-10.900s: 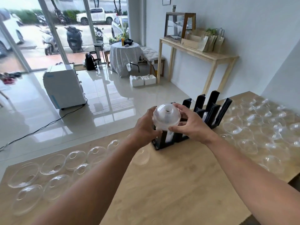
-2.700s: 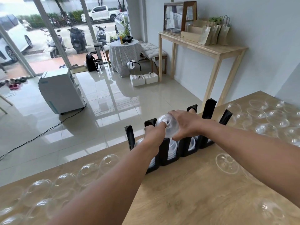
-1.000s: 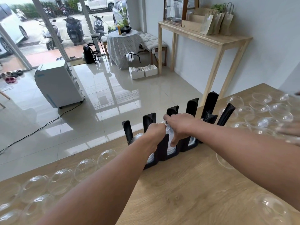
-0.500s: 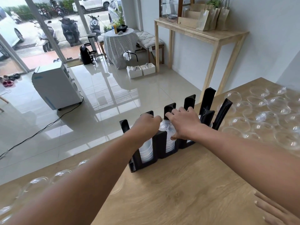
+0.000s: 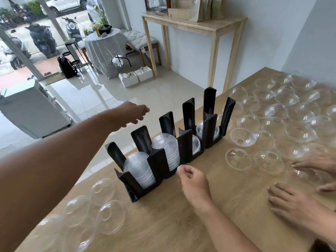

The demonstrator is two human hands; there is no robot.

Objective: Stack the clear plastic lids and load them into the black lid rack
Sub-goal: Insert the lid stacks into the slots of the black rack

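1. Loose clear dome lids (image 5: 111,217) lie on the wooden table (image 5: 181,224) at the near left.
2. The right hand (image 5: 195,186) hovers just in front of the black lid rack (image 5: 169,148), its fingers loosely curled and holding nothing.
3. Another person's hands (image 5: 294,202) rest flat at the right, fingers spread, beside more dome lids (image 5: 269,124).
4. The rack stands diagonally on the table with stacked lids (image 5: 167,148) nested in its slots.
5. The left hand (image 5: 135,112) hangs beyond the rack's far side, fingers loosely bent, holding nothing.
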